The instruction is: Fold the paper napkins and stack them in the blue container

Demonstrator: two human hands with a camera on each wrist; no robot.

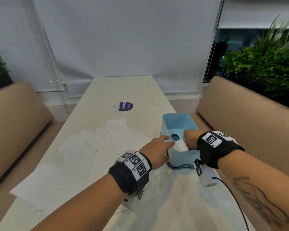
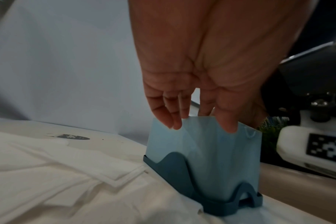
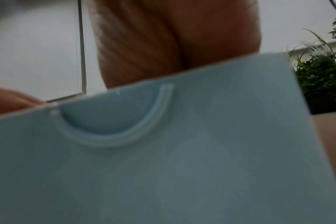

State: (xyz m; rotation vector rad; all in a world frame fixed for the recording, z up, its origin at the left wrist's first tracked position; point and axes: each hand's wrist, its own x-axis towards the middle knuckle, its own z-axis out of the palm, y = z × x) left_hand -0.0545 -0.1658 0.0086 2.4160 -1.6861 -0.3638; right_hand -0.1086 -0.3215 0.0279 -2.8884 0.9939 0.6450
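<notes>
Head above; wrists close beside container (image 1: 182,156)

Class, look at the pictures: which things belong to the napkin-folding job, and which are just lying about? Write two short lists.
Belong: blue container; white napkin inside it; loose napkins spread on the table; left hand at the container's rim; right hand down inside it.

Lying about: round purple sticker; plants; tan benches; black cable.

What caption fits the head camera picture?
Right hand rests on paper napkins in the blue container; left hand touches its rim.
</notes>
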